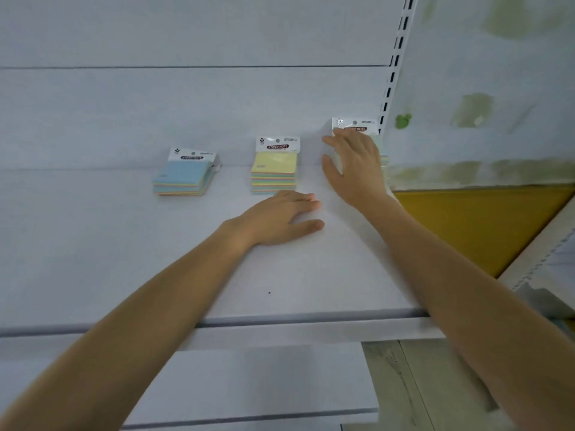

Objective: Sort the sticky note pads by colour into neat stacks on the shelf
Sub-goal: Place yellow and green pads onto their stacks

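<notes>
On the shelf: a white shelf [93,244] carries three stacks of sticky note pads along its back edge, against the white back panel [186,104].
Blue-topped stack: the blue-topped stack [183,177] sits at about 10 o'clock from the picture's centre, slightly skewed, with a white header card reading "STICKY NOTE"; nothing touches it.
Yellow-topped stack: the yellow-topped stack [273,169] stands near 12 o'clock, squarer, with layers of several pastel colours showing at its front edge.
Right-hand stack: the right-hand stack [354,124] is at about 1 o'clock, tucked near the slotted upright [392,76]; only its header card and a sliver of its right edge show, so its top colour cannot be told.
Right hand: the right hand [354,163] lies over the right-hand stack with fingers spread and curved around it, thumb down its left side, fingertips up by the header card; it looks wrapped on the stack, though whether it grips firmly or just rests cannot be told.
Left hand: the left hand [280,219] lies palm down on the shelf, fingers straight and loosely together, thumb set apart, holding nothing; its fingertips are just in front of the yellow-topped stack, at its 6 o'clock, and contact cannot be told.
Beyond the shelf: at 3 o'clock, a stained wall [497,73] above a yellow panel [482,225].
</notes>
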